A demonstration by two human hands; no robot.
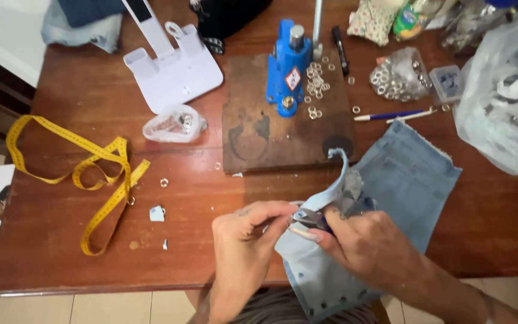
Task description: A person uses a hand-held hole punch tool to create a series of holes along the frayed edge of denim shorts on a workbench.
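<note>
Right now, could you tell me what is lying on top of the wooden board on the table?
A blue hand press stands on the wooden board, with loose metal rings scattered beside it. What lies beneath the press base is covered.

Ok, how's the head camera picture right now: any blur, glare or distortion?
Head view: even, soft light, faint shadows; the hands, left hand and right hand, are slightly motion-blurred on the denim piece; mild glare on the plastic bag; table edges bow slightly.
</note>
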